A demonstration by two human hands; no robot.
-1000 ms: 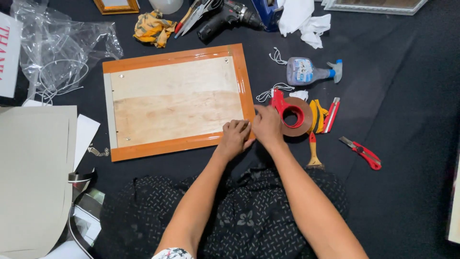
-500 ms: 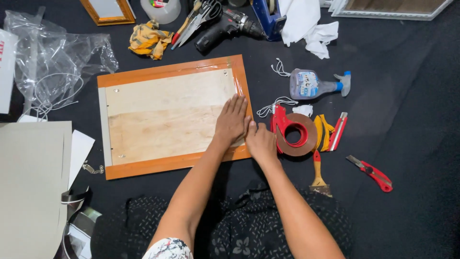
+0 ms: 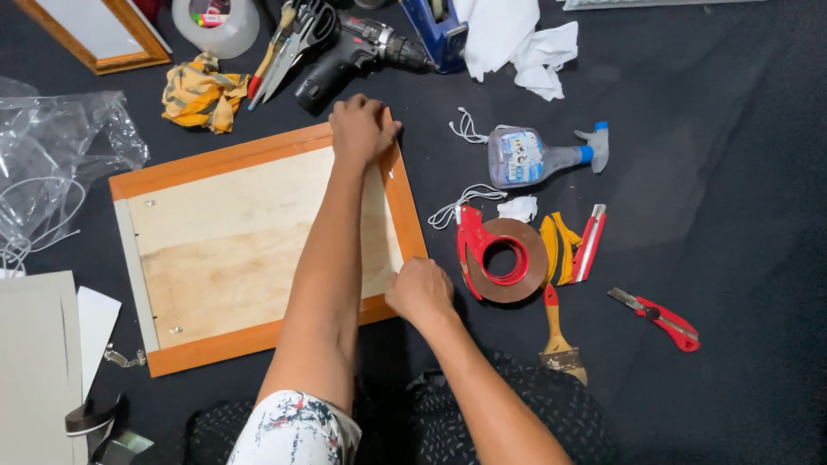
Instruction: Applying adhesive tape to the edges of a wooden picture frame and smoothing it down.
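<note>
Head view: frame (image 3: 258, 245) lies face down on black cloth (image 3: 732, 215), plywood back up, orange border all round, tilted slightly, left of centre.

Left hand (image 3: 362, 129) reaches across to the frame's far right corner, fingers curled over the top edge, gripping it. Forearm lies across the plywood.

Right hand (image 3: 419, 291) sits at the frame's near right corner, fingers bent down and pressed on the orange border. Holds nothing loose as far as I can tell.

Just right of the frame: red tape dispenser (image 3: 495, 254) with brown tape roll, near the right hand but apart from it. Below it a brush (image 3: 556, 331). Beside the roll a yellow rag (image 3: 556, 245) and a red cutter (image 3: 590, 243). Second red cutter (image 3: 659, 317) further right, well apart.

Above the dispenser: spray bottle (image 3: 534, 155) on its side, white string beside it.

Top edge: drill (image 3: 353, 56), just beyond the left hand, scissors (image 3: 289, 43), yellow cloth (image 3: 200, 93), white cloth (image 3: 517, 39), clear tape roll (image 3: 215, 26), small wooden frame (image 3: 95, 34).

Far left: crumpled clear plastic (image 3: 52, 164), grey card (image 3: 34, 370) at bottom left.
</note>
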